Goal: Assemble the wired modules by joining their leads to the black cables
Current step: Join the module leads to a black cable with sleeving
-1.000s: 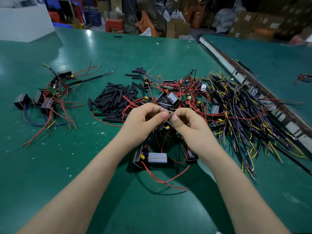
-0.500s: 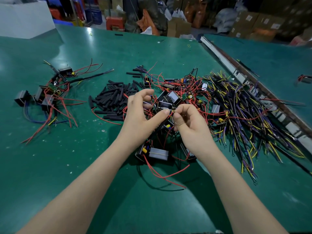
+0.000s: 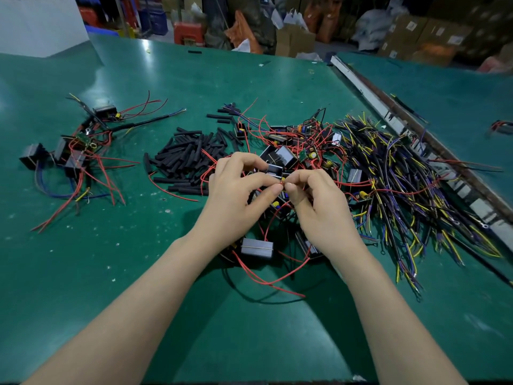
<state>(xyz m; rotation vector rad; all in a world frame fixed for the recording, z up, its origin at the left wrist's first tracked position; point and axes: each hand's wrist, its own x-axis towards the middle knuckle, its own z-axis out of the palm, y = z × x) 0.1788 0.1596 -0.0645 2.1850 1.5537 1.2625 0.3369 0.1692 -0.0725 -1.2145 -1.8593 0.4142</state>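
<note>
- Towards the table's (image 3: 116, 273) left edge lies a cluster of wired modules (image 3: 69, 154), well apart from both hands.
- Next, near the middle, a heap of black sleeves (image 3: 188, 157) lies just beyond the left hand.
- The left hand (image 3: 238, 195) pinches a red lead (image 3: 282, 184) between thumb and forefinger.
- The right hand (image 3: 319, 207) pinches the same spot from the other side; the lead ends meet between the fingertips, running roughly left to right.
- Whether a black cable is in that pinch I cannot tell; it is too small.
- The black cables (image 3: 410, 190) fan out towards the right edge, nearer the right hand.
</note>
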